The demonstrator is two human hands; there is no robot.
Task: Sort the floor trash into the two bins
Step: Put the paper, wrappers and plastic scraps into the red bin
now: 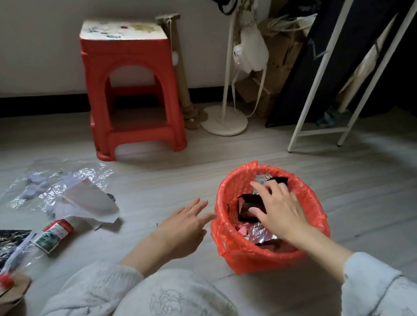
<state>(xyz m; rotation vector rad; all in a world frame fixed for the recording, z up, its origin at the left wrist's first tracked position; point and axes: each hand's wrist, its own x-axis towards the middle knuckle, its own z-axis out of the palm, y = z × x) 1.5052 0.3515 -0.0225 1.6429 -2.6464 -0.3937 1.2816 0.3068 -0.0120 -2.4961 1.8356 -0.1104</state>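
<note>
Head view looks down on the right hand [279,209], which reaches into the red-lined bin [310,196] with its fingers spread over a dark wrapper [248,206]; whether they pinch it or only press it down, I cannot tell. Under the hand lie crumpled foil [258,233] and more scraps, so part of the sorting looks done. Just left of that hand, outside the bin's rim, the left hand [183,231] hovers above the floor [374,199] with straight fingers, holding nothing.

Further left of the hands much trash remains: a red-labelled packet [54,234], a black printed pouch [3,243], a small red cap [5,280] on torn cardboard [1,297], white paper [90,202], and beyond it clear crinkled film [48,181]. By my judgement the job is perhaps half finished. Only one bin shows; the second is out of view.

Pale wood-look boards cover the floor. Beyond the bin stands a red plastic stool [132,87] against a white wall, with a white lamp stand [223,123] and a dark leaning frame [347,38] to its right.
</note>
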